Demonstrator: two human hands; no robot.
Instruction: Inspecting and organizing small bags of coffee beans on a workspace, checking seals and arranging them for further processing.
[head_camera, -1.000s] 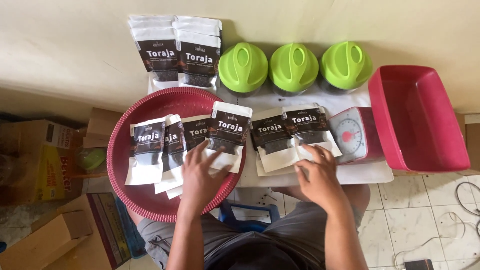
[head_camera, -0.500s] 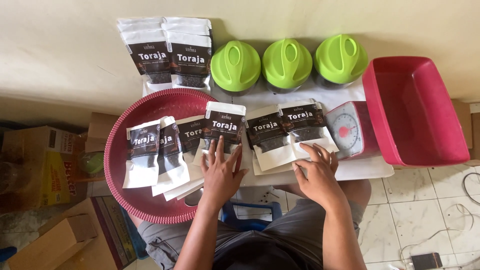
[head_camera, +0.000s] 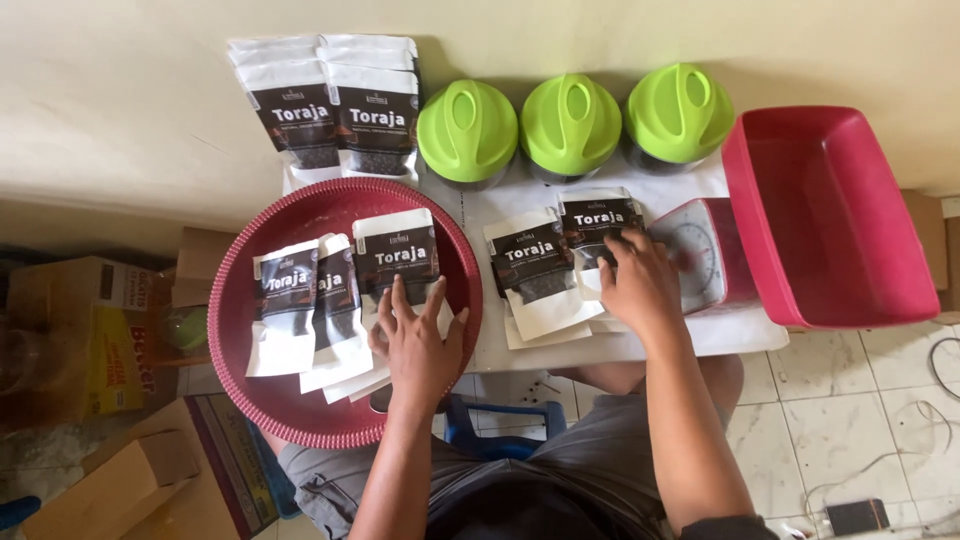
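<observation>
A round red woven tray (head_camera: 300, 415) holds three white-and-black stand-up pouches side by side (head_camera: 285, 300). My left hand (head_camera: 415, 345) lies flat with fingers spread on the rightmost of them (head_camera: 395, 255). On the white table (head_camera: 470, 215) lie two more pouches on a few flat white ones. My right hand (head_camera: 640, 285) has its fingertips and thumb closed on the lower right edge of the farther pouch (head_camera: 595, 215), beside the nearer pouch (head_camera: 530, 265).
A stack of pouches (head_camera: 335, 110) lies at the back left. Three green-lidded jars (head_camera: 572, 122) line the wall. A red kitchen scale (head_camera: 705, 265) and a red rectangular basin (head_camera: 830, 210) stand at the right. Cardboard boxes (head_camera: 70, 340) sit on the floor at the left.
My left hand has slid a pouch leftward fully into the round tray. My right hand has moved up and right from the nearer table pouch to the farther one.
</observation>
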